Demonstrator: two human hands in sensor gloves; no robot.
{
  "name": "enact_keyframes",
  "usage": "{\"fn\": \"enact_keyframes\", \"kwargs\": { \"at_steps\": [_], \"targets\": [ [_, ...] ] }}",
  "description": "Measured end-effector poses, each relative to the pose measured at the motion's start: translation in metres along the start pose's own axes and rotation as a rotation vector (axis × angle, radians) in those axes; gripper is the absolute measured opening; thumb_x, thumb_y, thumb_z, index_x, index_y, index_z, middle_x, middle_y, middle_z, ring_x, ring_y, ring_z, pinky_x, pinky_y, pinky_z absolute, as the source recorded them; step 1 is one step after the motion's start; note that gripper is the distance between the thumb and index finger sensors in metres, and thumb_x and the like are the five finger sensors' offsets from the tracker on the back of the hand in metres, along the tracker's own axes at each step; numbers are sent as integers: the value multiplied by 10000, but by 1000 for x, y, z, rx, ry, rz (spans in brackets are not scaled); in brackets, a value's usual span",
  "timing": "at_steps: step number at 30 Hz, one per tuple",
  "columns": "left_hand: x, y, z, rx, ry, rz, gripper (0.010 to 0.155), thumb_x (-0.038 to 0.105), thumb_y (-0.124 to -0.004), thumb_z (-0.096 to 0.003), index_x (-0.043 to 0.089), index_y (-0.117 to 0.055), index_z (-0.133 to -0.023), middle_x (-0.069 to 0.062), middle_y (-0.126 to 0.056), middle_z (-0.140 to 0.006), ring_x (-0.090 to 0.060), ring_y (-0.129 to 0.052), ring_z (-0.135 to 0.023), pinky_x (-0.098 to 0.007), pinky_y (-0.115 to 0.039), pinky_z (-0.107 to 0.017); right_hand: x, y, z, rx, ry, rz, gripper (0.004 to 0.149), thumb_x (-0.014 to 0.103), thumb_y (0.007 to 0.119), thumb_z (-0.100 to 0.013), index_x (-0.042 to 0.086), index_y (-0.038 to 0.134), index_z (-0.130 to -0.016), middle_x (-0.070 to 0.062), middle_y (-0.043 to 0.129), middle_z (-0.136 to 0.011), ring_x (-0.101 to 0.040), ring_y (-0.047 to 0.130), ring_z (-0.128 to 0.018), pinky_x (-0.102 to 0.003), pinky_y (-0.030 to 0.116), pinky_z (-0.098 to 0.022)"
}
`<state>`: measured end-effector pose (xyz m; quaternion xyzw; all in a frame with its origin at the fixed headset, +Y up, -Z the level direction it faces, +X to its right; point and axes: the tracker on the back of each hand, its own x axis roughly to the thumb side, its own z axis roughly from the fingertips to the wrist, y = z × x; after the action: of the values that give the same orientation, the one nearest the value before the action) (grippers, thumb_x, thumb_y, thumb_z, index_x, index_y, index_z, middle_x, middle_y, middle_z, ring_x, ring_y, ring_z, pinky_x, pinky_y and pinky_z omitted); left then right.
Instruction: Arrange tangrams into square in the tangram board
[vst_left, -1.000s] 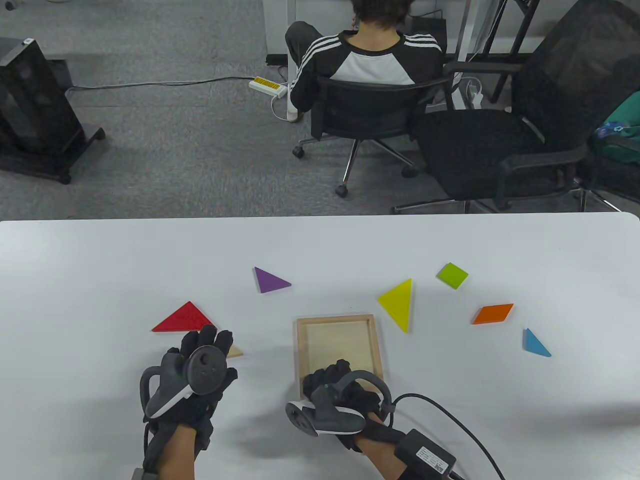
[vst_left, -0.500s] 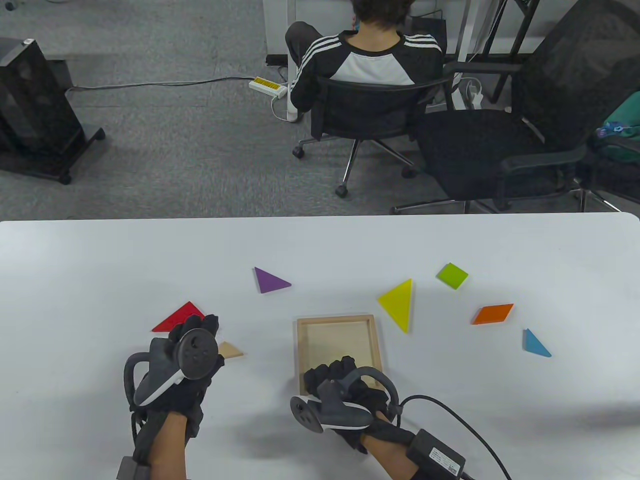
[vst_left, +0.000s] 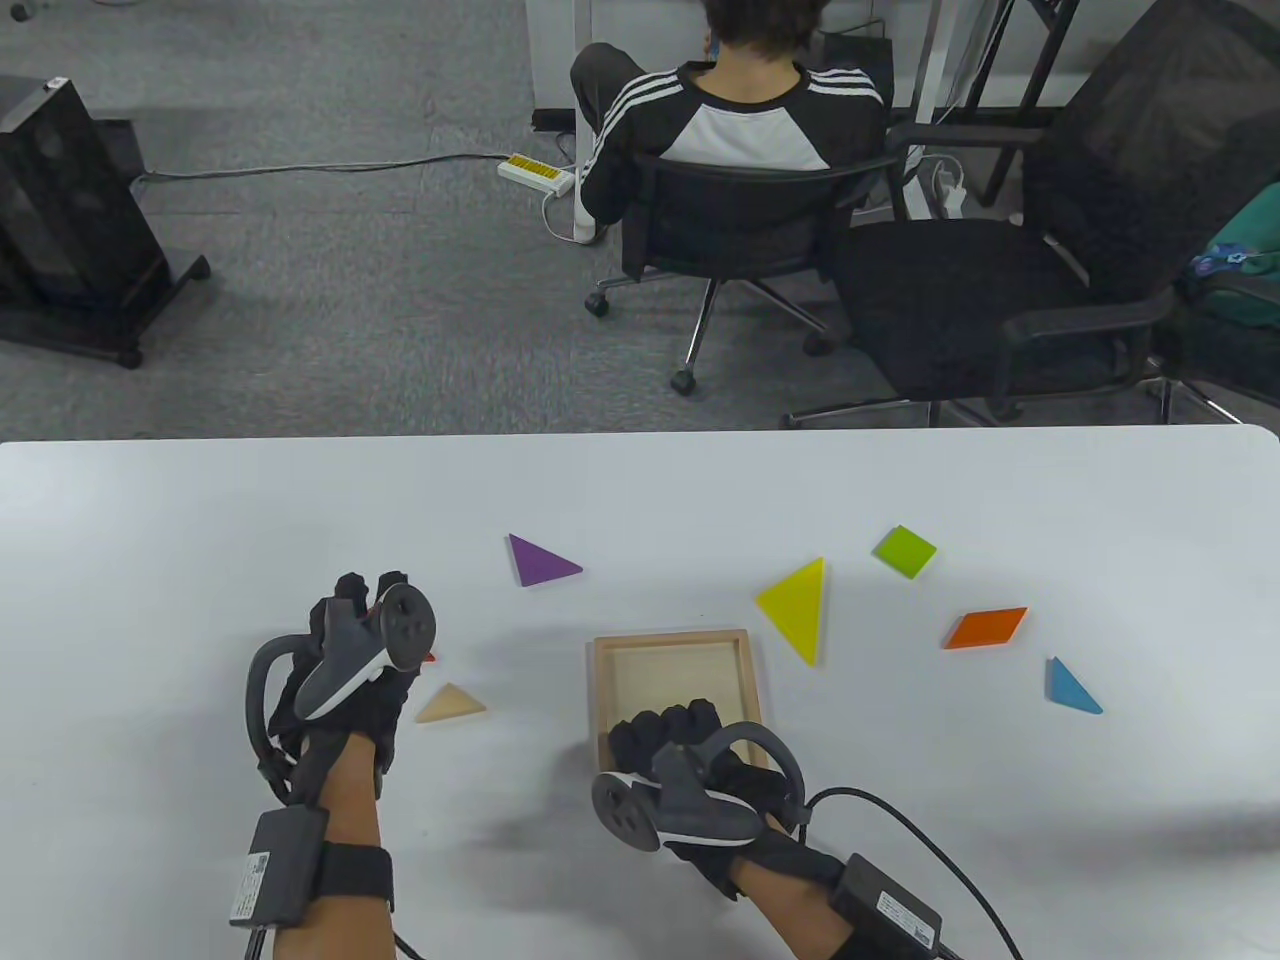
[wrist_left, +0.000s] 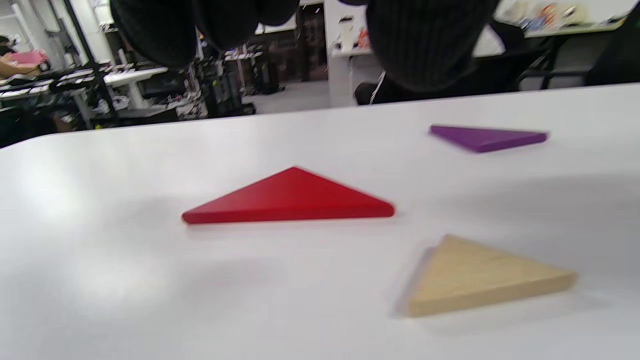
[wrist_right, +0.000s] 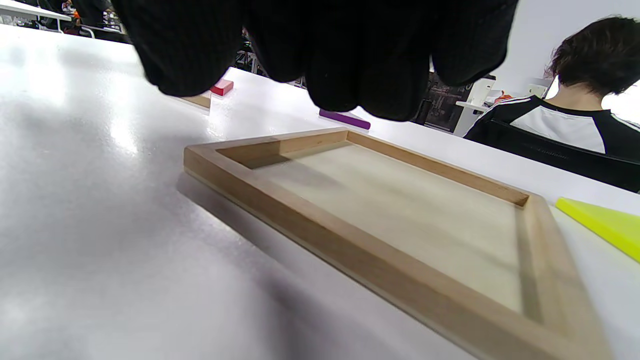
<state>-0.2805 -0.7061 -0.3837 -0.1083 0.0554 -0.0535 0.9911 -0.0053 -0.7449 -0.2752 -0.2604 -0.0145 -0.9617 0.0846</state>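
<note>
The wooden tangram board (vst_left: 670, 637) lies empty near the table's front middle. My right hand (vst_left: 665, 722) hovers over its near edge with loosely curled fingers (wrist_right: 350, 60) that hold nothing. My left hand (vst_left: 365, 592) is above the red triangle (wrist_left: 290, 200), which it mostly hides in the table view; its fingers (wrist_left: 155, 30) hang clear of the piece. A tan triangle (vst_left: 450, 704) lies just right of that hand. Further out lie the purple triangle (vst_left: 540, 562), yellow triangle (vst_left: 797, 605), green square (vst_left: 904, 550), orange parallelogram (vst_left: 986, 627) and blue triangle (vst_left: 1070, 688).
The white table (vst_left: 200, 520) ends at its far edge about mid-frame. Beyond it a person (vst_left: 745, 110) sits with their back to me on an office chair, with a second black chair (vst_left: 1010, 290) to the right.
My left hand has moved forward and left, off the tan triangle and over the red one. My right hand has stayed at the board's near edge, shifting slightly.
</note>
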Motion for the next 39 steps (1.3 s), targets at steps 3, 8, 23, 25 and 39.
{"fn": "enact_keyframes", "kwargs": {
  "at_steps": [3,8,23,25,39],
  "targets": [
    [-6,-13,-19,-69,34,-21,856,355,-813,-508,238,-277,-1166,-263,-263,-1213,-544,-474,-1094,-638,-622,-736,-3,0,-1,-2,7,-20,660,398,794,-445,148,649,-1038,-125,732,-1056,-441,798,-918,-640,618,-749],
    [-10,-33,-45,-157,58,-27,865,332,-819,-514,278,-245,-1159,-250,-291,-1215,-540,-458,-1110,-668,-598,-747,-11,1,-2,7,25,-48,665,403,797,-443,139,652,-1036,-122,749,-1035,-436,809,-898,-639,621,-746],
    [-7,-60,-97,-463,69,-20,850,287,-811,-529,356,-224,-1140,-274,-177,-1208,-583,-401,-1108,-720,-557,-745,-26,10,-4,51,64,-60,675,414,797,-441,141,646,-1040,-129,735,-1046,-442,798,-908,-643,613,-749],
    [-7,-58,-100,-457,75,-26,858,290,-831,-521,363,-240,-1139,-266,-190,-1213,-577,-425,-1105,-713,-580,-741,-27,11,-4,52,66,-64,678,416,796,-441,139,644,-1041,-129,732,-1049,-445,795,-910,-644,610,-749],
    [-4,-57,-109,-340,48,-171,810,414,-907,-428,420,-420,-1074,-257,-547,-1150,-484,-791,-951,-557,-780,-726,-33,12,-5,25,75,-76,681,420,797,-440,140,642,-1042,-130,727,-1052,-446,790,-913,-645,608,-750]
  ]
}}
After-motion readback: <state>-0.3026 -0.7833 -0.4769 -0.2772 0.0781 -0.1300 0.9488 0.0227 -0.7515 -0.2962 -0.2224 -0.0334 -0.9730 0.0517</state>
